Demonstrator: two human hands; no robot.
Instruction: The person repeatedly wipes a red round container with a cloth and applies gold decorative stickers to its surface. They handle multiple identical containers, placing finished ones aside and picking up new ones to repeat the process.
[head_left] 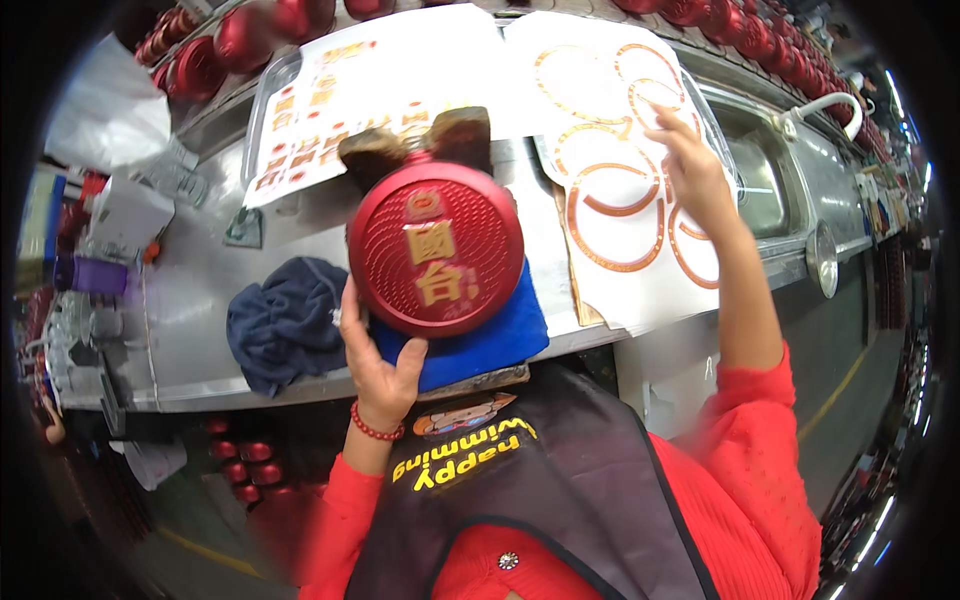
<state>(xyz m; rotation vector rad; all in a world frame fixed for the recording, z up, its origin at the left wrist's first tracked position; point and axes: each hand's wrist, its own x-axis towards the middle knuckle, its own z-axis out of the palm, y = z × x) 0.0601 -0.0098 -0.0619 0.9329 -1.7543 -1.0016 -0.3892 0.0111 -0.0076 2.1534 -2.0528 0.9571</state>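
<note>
A round, flat-faced red bottle [490, 215] with gold characters and rows of raised dots lies face up on a folded blue cloth [515, 335]. Its narrow top end points away from me, between two worn dark-brown blocks [462, 135]. My left hand [380, 375] grips the bottle's lower left edge, thumb toward the front and fingers along the side. Over at the right, my right hand [695, 170] reaches across a white sheet of orange ring-shaped decals [616, 262]. Its fingers are stretched out and slightly apart by the upper rings; I cannot make out anything held.
A second white sheet [420, 60] bears small gold-and-red character decals. Left of the bottle lies a crumpled dark-blue cloth [285, 322]. A steel sink [765, 170] with a white tap [835, 103] is at the right. Red bottles [240, 40] line the back.
</note>
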